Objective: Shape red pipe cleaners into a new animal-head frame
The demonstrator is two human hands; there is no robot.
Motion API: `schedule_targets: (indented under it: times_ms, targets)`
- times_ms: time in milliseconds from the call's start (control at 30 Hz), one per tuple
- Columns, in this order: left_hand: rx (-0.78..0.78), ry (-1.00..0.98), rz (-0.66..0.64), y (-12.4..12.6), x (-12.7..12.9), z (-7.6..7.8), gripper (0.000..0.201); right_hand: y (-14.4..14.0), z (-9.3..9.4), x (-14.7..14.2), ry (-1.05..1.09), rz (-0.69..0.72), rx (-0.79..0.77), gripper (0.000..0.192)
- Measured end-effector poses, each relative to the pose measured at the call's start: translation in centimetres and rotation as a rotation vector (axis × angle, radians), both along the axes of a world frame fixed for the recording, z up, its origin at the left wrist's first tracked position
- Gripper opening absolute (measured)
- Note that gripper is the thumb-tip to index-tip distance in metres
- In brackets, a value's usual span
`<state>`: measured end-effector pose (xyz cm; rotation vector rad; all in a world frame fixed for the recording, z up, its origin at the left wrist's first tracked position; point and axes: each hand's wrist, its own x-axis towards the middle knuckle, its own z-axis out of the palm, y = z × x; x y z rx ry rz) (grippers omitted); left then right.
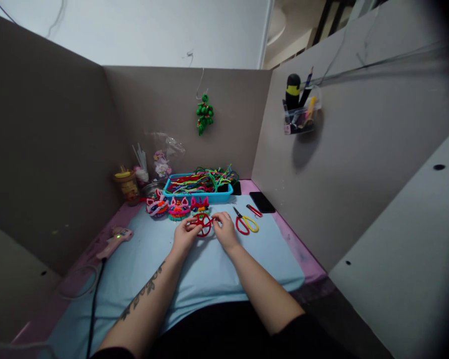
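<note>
A round red pipe-cleaner frame (203, 234), ring-shaped with spokes across its middle, is held up above the blue cloth. My left hand (187, 233) grips its left side between thumb and fingers. On the opposite side my right hand (225, 229) pinches the frame's right edge, fingers closed. Just beyond my hands stand several colourful pipe-cleaner animal heads (178, 208) with pointed ears. Scissors (247, 224) with one red and one yellow handle lie to the right of my right hand, and a small red tool (254, 211) rests beside them.
A blue tray (198, 198) of loose pipe cleaners sits at the back. A pink hot glue gun (114, 243) with a black cord lies left. A phone (262, 202) is at right. Grey partitions (224, 119) enclose the table; a pen holder (299, 122) hangs on the right one.
</note>
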<state>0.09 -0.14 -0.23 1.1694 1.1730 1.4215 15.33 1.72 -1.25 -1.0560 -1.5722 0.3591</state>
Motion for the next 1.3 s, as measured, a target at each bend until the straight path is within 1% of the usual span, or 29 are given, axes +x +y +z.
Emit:
schedule_targets:
  times_ms: [200, 367, 533, 700, 833, 967, 1067, 1167, 1300]
  targets:
    - [0.012, -0.008, -0.011, 0.2, 0.1, -0.2, 0.044, -0.3, 0.1, -0.1, -0.033, 0.003, 0.019, 0.018]
    - [-0.013, -0.004, 0.0, -0.1, 0.2, 0.1, 0.045, -1.2, 0.8, -0.4, 0.033, 0.067, -0.005, 0.015]
    - [-0.003, 0.032, -0.005, -0.1, 0.1, 0.1, 0.041, -1.3, 0.9, -0.8, 0.126, 0.144, -0.095, 0.015]
    - [0.066, 0.093, 0.002, 0.3, -0.1, -0.6, 0.039, -0.8, 0.3, -1.0, 0.239, 0.231, -0.208, 0.013]
    - [0.075, 0.101, -0.014, 0.5, -0.1, -0.8, 0.038, -0.6, 0.0, -1.0, 0.281, 0.277, -0.256, 0.012]
    - [0.08, 0.107, -0.021, 0.4, 0.0, -0.6, 0.037, -0.8, 0.2, -1.0, 0.303, 0.288, -0.266, 0.011]
    - [0.089, 0.123, -0.005, 0.3, 0.0, -0.4, 0.036, -0.9, 0.4, -0.9, 0.286, 0.25, -0.283, 0.01]
    - [0.115, 0.154, 0.007, 0.2, 0.0, -0.3, 0.033, -0.6, 0.4, -0.8, 0.297, 0.198, -0.345, 0.01]
    - [0.126, 0.165, 0.012, 0.3, -0.1, -0.5, 0.033, 0.0, -0.2, -0.7, 0.355, 0.203, -0.441, 0.013]
